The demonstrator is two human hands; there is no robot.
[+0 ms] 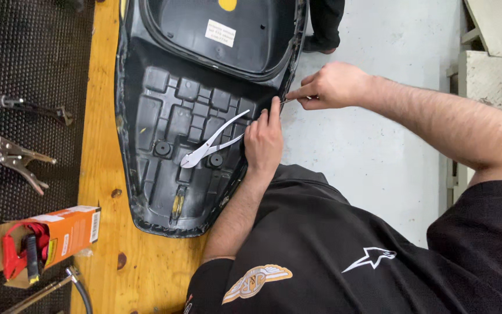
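Wooden counter (103, 174) beside grey concrete floor (379, 116). One black seat base (169, 116) is lying upside down on it, one white pliers (210, 145) on top. Left hand (264, 139) is pressing the seat edge, grasping nothing; right hand (329, 86) is pinching a small metal tool (298, 99), possibly a pick. Two clamps on the black mat (24, 70).

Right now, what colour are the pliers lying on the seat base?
Silver-white pliers, clearest in the head view.
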